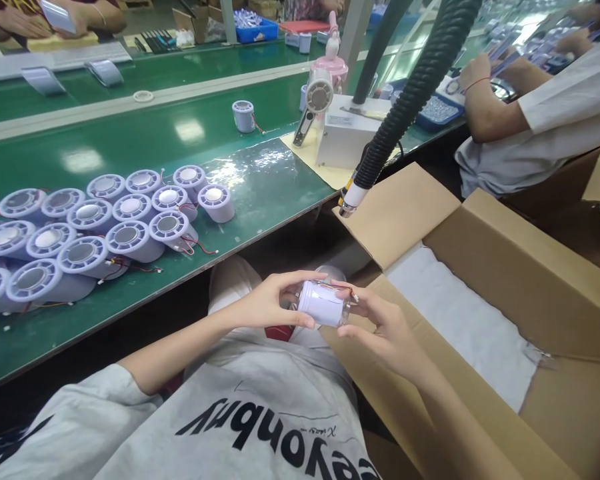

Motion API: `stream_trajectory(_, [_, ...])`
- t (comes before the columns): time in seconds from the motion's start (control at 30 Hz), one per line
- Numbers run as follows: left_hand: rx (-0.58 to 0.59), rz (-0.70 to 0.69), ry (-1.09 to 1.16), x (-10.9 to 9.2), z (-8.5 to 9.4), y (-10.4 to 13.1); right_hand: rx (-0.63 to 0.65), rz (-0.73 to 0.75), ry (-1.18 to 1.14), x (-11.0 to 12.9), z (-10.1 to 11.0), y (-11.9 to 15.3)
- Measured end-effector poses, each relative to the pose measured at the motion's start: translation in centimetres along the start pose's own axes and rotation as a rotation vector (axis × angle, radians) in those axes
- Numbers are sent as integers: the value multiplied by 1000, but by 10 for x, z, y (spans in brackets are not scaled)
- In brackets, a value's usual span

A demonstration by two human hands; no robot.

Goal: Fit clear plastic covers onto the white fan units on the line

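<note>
Both my hands hold one pale purple cylinder (321, 303) with thin coloured wires, low in front of my lap. My left hand (285, 300) grips its left end, fingers above and thumb below. At the right end, the fingers and thumb of my right hand (375, 320) close round it. Clear material shows at both ends of the cylinder. To the left, several similar purple cylinders (133, 207) stand grouped on the green table (260, 223), round faces up, some with red wires.
An open cardboard box (520, 260) with a white sheet inside stands at my right. A black ribbed hose (410, 100) hangs above its left flap. A lone cylinder (243, 117) and a small fan (319, 95) are farther back. Other people work at the far left and right.
</note>
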State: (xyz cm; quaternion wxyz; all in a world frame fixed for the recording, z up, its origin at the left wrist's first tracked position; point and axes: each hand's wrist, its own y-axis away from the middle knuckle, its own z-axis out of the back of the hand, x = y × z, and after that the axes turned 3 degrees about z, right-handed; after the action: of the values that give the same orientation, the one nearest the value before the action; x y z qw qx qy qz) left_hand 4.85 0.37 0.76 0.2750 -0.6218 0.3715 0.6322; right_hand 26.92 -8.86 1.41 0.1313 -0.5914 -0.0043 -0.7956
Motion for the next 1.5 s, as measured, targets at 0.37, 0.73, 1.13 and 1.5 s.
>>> stream_trajectory(0.37, [57,-118,-36,2,0,4,19,-165,-226,7,0,2])
stream_trajectory(0.73, [65,-152,-58,0,2,4,35,-282,-449,5,-1,-2])
stream_trajectory(1.13, [94,-130,-34,1,1,4,-22,-414,-627,0,-10,-5])
stream_trajectory(1.5, [108,-93,-16,3,1,6,6,-639,-760,4,-18,-8])
